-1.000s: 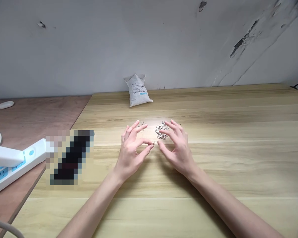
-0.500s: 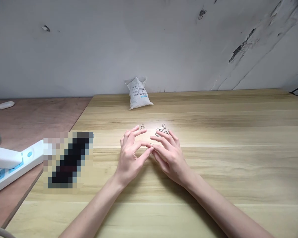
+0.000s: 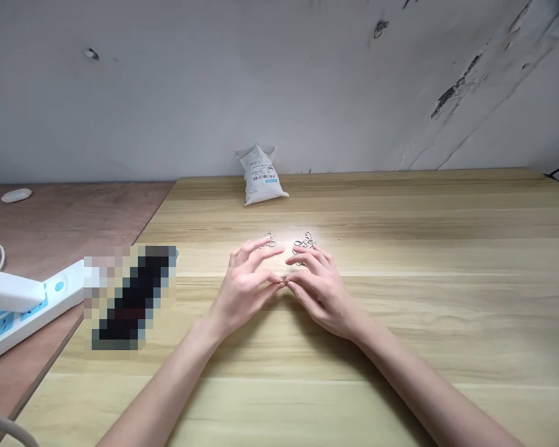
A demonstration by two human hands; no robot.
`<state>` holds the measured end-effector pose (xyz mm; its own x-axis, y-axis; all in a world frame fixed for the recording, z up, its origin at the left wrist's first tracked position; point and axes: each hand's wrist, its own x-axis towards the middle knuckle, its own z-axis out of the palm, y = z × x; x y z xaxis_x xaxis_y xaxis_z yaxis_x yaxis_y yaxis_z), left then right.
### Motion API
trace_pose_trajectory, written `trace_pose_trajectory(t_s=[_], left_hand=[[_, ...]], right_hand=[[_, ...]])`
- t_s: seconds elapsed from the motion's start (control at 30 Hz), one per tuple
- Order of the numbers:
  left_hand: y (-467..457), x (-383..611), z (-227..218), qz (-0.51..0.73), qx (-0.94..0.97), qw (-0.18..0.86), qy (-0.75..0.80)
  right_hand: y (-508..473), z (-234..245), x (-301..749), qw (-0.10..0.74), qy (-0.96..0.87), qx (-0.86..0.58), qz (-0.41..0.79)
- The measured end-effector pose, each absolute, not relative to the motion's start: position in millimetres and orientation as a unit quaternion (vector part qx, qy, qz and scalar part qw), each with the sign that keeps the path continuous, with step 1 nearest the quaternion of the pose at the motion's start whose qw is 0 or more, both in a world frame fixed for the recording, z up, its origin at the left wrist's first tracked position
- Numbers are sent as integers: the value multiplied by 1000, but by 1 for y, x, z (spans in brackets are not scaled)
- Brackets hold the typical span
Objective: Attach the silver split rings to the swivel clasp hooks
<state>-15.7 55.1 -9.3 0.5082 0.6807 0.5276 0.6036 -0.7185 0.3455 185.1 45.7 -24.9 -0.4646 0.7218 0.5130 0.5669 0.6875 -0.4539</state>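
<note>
My left hand (image 3: 245,288) and my right hand (image 3: 323,288) meet fingertip to fingertip above the wooden tabletop. Between their pinched thumbs and index fingers sits a small metal ring (image 3: 284,283), mostly covered by the fingertips. The other fingers of both hands are raised and loosely bent. Just past my left fingers lie a few metal rings (image 3: 271,239), partly hidden. Beyond my right fingers is a small heap of silvery metal rings (image 3: 304,241), whose lower part the fingers cover.
A white plastic packet (image 3: 262,177) with a printed label stands at the back near the wall. On the left are a blurred-out dark object (image 3: 133,298), a white power strip (image 3: 65,288) with a plug in it, and a white oval object (image 3: 16,195) on a brownish surface.
Both hands stay together at the same spot. Their pinching fingertips have dropped slightly towards me, and my left index finger is more bent. The ring now shows less.
</note>
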Motion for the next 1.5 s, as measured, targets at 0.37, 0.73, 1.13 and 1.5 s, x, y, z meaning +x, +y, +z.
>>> trace_pose_trajectory(t_s=[0.37, 0.73, 1.13, 1.5], left_hand=[[64, -38, -12, 235, 889, 134, 369], [89, -47, -30, 277, 804, -17, 526], [102, -44, -26, 251, 866, -87, 424], [99, -40, -24, 262, 865, -59, 423]], right_hand=[[63, -26, 208, 327, -833, -444, 26], [65, -33, 203, 323, -824, -464, -23], [65, -30, 200, 310, -833, -455, -48], [65, -30, 199, 330, -830, -448, -31]])
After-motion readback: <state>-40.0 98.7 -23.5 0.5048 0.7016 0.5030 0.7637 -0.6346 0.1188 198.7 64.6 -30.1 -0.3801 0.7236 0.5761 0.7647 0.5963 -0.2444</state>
